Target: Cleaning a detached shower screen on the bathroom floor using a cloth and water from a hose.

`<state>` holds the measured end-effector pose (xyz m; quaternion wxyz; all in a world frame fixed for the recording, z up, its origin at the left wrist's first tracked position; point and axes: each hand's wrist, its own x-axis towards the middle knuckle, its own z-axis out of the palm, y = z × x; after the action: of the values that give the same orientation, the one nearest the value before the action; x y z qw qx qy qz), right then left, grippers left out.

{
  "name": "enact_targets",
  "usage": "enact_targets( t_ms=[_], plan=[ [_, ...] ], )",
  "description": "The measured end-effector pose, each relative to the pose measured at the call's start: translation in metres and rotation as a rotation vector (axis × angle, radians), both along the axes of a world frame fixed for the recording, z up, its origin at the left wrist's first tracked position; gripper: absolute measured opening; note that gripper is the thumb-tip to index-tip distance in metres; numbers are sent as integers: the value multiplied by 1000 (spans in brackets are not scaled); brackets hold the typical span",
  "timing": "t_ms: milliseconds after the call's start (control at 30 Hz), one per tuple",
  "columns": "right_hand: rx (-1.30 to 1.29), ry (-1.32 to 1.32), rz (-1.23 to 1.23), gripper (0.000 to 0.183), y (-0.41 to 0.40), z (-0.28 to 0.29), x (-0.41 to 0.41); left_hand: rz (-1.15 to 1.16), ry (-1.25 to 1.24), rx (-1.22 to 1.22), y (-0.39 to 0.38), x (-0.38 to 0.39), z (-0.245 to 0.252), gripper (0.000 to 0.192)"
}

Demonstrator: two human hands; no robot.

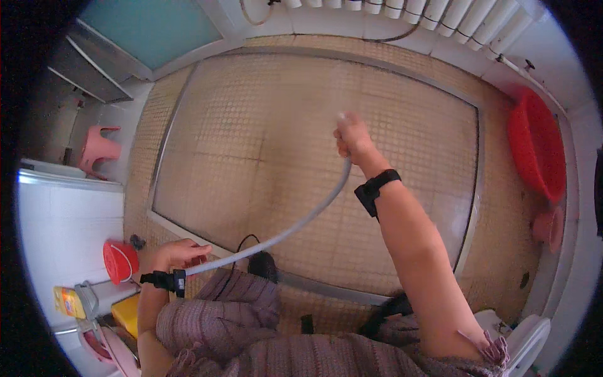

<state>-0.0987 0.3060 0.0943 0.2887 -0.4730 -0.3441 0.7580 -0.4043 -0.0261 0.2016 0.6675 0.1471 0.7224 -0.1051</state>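
A light grey flexible hose [301, 224] bends across the view from my left wrist to my right hand. My right hand [352, 136] is closed around its far end, out over a framed see-through panel [405, 221] lying on the tiled floor. A pale blur, perhaps water, shows at the tip of that fist. Beside the hose's near part is my left hand [183, 252], fingers loosely bent and apart, seemingly not gripping it. The hose disappears at the black band on the left wrist. Whether the panel is glass or mesh I cannot tell.
At the right wall stand a large red basin [537, 146] and a small pink tub [549, 228]. A red bucket [120, 261] and pink stool [101, 148] are at left. A white radiator [414, 12] lines the far wall. A black shoe [263, 266] is by the frame.
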Motion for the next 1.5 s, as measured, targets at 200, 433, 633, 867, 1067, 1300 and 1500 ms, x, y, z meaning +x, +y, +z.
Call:
enact_targets(
  t_ms=[200, 433, 633, 867, 1067, 1300, 1500],
  plan=[
    [1, -23, -69, 17, -18, -4, 2, -264, 182, 41, -27, 0, -32, 47],
    [98, -81, -590, 15, -19, -55, 122, -136, -51, 35, -57, -11, -87, 42],
    [110, -227, -587, 14, -22, -72, 214, -303, -12, 484, -56, 9, -109, 36],
    [18, -309, -432, 18, -45, -7, 241, -520, 200, 559, -10, 19, -96, 33],
    [115, -917, -306, 35, -138, 98, 189, -432, 331, 689, -19, 19, -106, 37],
    [-154, -897, -461, 33, -152, 108, 187, -379, 418, 777, 9, 51, -122, 26],
    [-335, -704, -382, 27, -166, 106, 181, -470, 601, 791, -12, 46, -129, 30]
  ],
)
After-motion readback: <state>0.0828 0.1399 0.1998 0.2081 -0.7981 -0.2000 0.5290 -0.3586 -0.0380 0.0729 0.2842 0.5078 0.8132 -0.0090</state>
